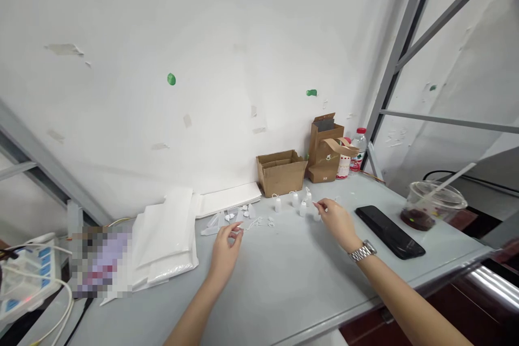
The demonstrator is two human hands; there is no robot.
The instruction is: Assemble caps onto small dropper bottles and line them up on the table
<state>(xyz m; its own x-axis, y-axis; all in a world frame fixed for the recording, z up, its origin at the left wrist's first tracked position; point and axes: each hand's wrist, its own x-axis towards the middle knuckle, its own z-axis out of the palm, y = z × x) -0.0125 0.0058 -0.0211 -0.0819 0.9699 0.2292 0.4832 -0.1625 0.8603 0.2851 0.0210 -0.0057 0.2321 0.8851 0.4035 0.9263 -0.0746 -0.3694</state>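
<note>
My left hand [228,246] hovers at the front of some loose parts, its fingers loosely curled, thumb and index apart, with nothing visible between them. Just beyond it lie small clear and white plastic pieces [221,220] and a few thin white cords [259,223]. My right hand [336,223], wearing a metal watch [363,250], pinches at the top of a small white bottle [317,215]; the fingers partly cover it. Several similar white bottles with cord loops stand upright to its left, among them one bottle [303,208] close by and another bottle [278,204] farther off.
An open cardboard box [281,175] and a brown paper bag [324,159] stand against the wall, beside red-capped bottles [359,148]. A black phone [389,231] and a plastic cup [419,208] with a straw lie right. White plastic packets [166,238] and a power strip [30,275] are left.
</note>
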